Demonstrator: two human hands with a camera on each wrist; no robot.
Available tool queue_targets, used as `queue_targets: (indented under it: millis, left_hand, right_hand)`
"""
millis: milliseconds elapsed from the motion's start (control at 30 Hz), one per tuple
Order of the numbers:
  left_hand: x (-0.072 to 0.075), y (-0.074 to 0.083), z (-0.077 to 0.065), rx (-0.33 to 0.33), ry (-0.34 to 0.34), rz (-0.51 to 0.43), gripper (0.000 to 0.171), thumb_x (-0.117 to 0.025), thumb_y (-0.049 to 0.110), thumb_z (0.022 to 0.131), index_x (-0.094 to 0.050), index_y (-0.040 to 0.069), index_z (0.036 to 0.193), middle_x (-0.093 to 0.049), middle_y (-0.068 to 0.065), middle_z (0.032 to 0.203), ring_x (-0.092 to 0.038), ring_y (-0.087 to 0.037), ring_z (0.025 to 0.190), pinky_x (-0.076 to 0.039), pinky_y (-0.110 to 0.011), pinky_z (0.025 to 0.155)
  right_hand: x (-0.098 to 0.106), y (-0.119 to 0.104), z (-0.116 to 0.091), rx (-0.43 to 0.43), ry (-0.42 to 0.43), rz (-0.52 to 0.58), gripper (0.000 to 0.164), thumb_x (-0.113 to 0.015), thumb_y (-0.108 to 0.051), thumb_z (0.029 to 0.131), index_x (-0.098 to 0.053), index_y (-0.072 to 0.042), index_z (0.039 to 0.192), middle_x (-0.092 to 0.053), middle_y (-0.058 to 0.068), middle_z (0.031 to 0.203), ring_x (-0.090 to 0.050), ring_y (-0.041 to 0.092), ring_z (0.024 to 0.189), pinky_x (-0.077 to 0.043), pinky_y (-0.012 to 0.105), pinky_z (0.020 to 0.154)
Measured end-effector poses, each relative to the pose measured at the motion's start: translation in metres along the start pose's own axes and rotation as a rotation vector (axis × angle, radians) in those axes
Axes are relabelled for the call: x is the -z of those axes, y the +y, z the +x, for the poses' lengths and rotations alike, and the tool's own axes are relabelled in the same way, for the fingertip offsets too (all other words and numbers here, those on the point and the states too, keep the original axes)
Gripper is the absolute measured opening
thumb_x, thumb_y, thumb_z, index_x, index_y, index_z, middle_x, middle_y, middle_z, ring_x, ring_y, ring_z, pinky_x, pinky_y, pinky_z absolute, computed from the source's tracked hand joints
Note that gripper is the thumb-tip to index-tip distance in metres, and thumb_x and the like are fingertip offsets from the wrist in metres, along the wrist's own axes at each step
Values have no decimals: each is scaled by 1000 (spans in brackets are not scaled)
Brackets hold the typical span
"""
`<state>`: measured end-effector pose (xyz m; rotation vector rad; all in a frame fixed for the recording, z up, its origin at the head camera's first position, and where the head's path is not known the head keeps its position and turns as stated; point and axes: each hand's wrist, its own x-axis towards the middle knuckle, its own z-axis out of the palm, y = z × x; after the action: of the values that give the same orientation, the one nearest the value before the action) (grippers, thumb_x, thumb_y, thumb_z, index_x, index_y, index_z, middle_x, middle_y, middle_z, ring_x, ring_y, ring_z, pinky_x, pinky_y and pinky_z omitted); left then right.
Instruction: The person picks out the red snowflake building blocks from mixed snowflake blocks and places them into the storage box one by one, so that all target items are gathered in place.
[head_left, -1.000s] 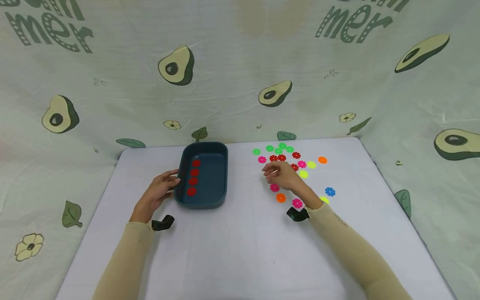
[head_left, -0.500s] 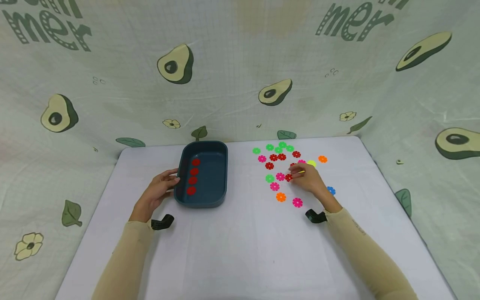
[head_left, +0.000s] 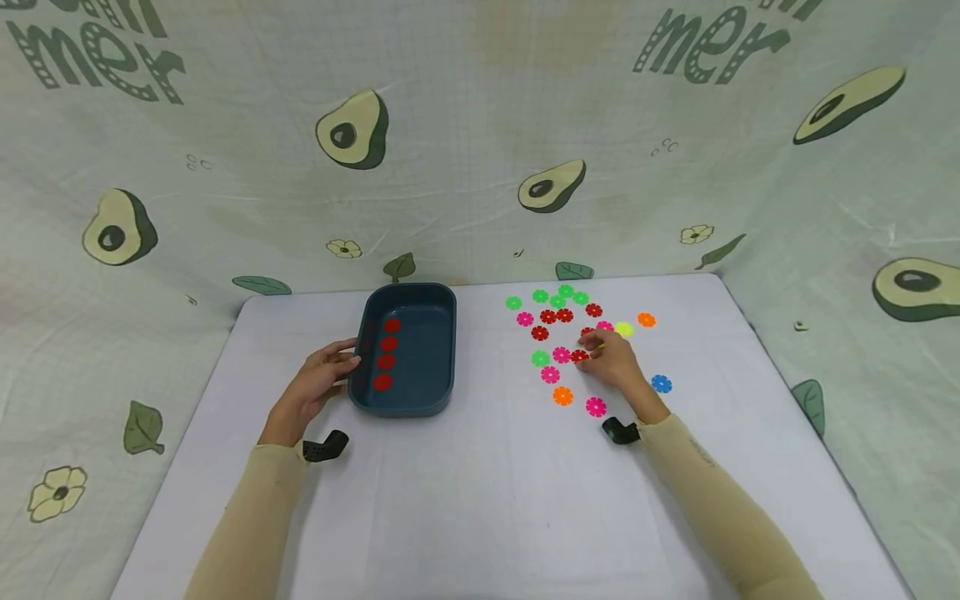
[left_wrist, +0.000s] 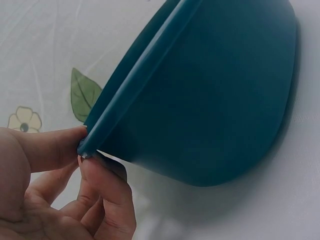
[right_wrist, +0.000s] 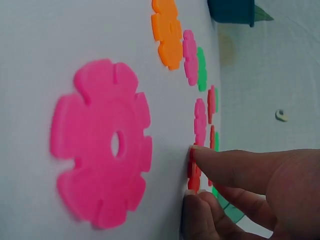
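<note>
My left hand pinches the left rim of a dark blue-teal rectangular tray; in the left wrist view its thumb and fingers meet at the tray's rim. Inside the tray, several red discs form a column along the left side. Over the scattered pieces at right, my right hand has thumb and fingertips at opposite edges of a red flower-shaped plastic disc, pinching it at the table surface. The right wrist view shows that red disc between the digits, partly covered.
Around the right hand lie more notched discs: several green ones, red ones, pink ones, orange ones, a yellow one and a blue one. A patterned cloth hangs behind the white table.
My right hand has moved right from above the pieces and come to the red disc, its fingertips now at the disc's edges. The left hand and tray have stayed put.
</note>
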<state>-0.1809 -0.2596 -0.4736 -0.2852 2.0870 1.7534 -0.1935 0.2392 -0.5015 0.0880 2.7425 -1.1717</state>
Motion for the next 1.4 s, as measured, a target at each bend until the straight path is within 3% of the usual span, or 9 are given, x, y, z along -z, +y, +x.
queue_targets:
  millis: [500, 967, 1233, 1400]
  left_hand:
    - [0, 0, -1, -6, 0, -1, 61, -58, 21, 111, -33, 7, 165, -57, 6, 120, -60, -7, 99, -50, -27, 86]
    - [0, 0, -1, 11, 6, -11, 61, -58, 21, 111, -33, 7, 165, -57, 6, 119, -60, -7, 99, -50, -27, 86]
    - [1, -2, -1, -2, 0, 0, 61, -57, 21, 111, -32, 6, 165, -56, 5, 121, -59, -7, 99, -51, -27, 85]
    - [1, -1, 1, -2, -5, -2, 62, -58, 22, 111, -32, 7, 166, -55, 3, 124, -60, -7, 100, -51, -27, 86]
  right_hand:
    - [-5, -5, 2, -18, 30, -16, 30, -79, 0, 93, -67, 5, 120, -65, 21, 109, -62, 35, 101, -56, 40, 87]
    - [-3, -9, -7, -52, 67, 20, 29, -75, 3, 95, -68, 5, 122, -66, 22, 109, -64, 36, 100, -59, 36, 83]
    - [1, -17, -16, 36, 69, 34, 28, -74, 3, 95, -69, 6, 122, -68, 24, 113, -66, 40, 103, -58, 48, 95]
    - [0, -36, -21, 105, 28, 78, 29, -74, 3, 96, -68, 6, 125, -69, 24, 113, -67, 39, 104, -59, 47, 93]
